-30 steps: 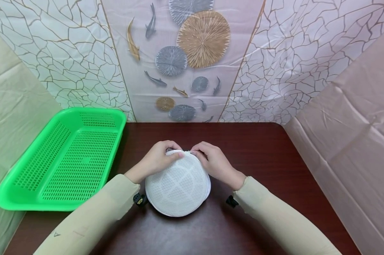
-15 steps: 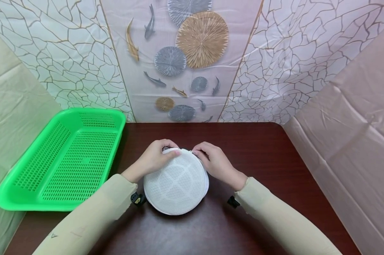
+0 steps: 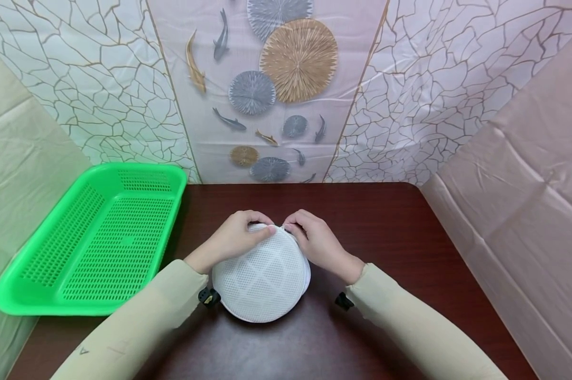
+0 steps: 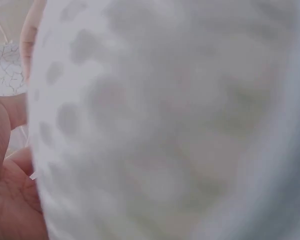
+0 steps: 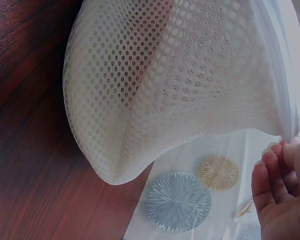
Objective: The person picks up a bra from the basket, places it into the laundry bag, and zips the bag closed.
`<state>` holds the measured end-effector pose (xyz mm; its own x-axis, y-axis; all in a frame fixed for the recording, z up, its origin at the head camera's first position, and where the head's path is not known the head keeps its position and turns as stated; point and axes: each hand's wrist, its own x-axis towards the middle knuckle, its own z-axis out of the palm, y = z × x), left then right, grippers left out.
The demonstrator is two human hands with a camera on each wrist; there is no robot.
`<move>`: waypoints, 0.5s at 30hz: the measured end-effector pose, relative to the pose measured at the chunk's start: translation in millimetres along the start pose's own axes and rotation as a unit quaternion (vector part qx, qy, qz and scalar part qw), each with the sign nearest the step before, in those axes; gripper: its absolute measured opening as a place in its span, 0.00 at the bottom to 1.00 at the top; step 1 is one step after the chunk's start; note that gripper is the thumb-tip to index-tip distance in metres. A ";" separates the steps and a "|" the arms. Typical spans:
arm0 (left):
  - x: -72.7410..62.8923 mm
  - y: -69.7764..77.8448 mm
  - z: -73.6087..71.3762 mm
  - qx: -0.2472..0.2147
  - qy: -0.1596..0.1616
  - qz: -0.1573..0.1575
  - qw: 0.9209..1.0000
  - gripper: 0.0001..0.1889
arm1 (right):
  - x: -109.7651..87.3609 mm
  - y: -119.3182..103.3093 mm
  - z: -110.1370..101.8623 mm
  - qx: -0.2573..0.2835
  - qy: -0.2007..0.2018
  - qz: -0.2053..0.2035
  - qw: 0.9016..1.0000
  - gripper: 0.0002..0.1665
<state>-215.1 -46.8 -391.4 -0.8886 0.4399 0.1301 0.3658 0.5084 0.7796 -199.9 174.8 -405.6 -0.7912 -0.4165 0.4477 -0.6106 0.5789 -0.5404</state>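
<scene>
A round white mesh laundry bag (image 3: 262, 279) stands tilted above the table, its rim at the top between the two hands. My left hand (image 3: 235, 237) pinches that rim, thumb on the near face and fingers behind. Close beside it, my right hand (image 3: 316, 240) pinches the edge near what looks like the zipper end; the slider itself is too small to make out. In the right wrist view the mesh bag (image 5: 165, 75) bulges out below the zipper edge, with the right hand (image 5: 285, 190) at its corner. Blurred mesh (image 4: 140, 120) fills most of the left wrist view, partly hiding the left hand (image 4: 10, 175).
A green plastic basket (image 3: 129, 240) with slotted sides stands on the left of the dark red-brown table (image 3: 385, 227). Patterned cloth (image 3: 266, 126) hangs along the back edge, and plain fabric walls (image 3: 518, 174) flank both sides.
The hands first drew slightly apart along the rim, then came back closer together. The bag has shifted a little to the left. Both hands keep their pinch.
</scene>
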 end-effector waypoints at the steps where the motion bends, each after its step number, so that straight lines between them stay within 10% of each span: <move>1: 0.2 0.6 0.6 0.006 0.003 0.006 1.000 0.07 | 0.3 -0.2 0.3 -0.002 0.002 -0.004 1.000 0.04; 15: 1.7 -5.4 0.6 0.019 0.033 0.005 0.999 0.04 | -2.8 3.0 -2.4 -0.009 0.001 -0.006 1.000 0.05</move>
<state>-218.4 -48.3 -395.7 -0.9004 0.3962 0.1796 0.3847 0.5324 0.7541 -199.4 179.4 -406.8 -0.7834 -0.4231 0.4552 -0.6198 0.5859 -0.5221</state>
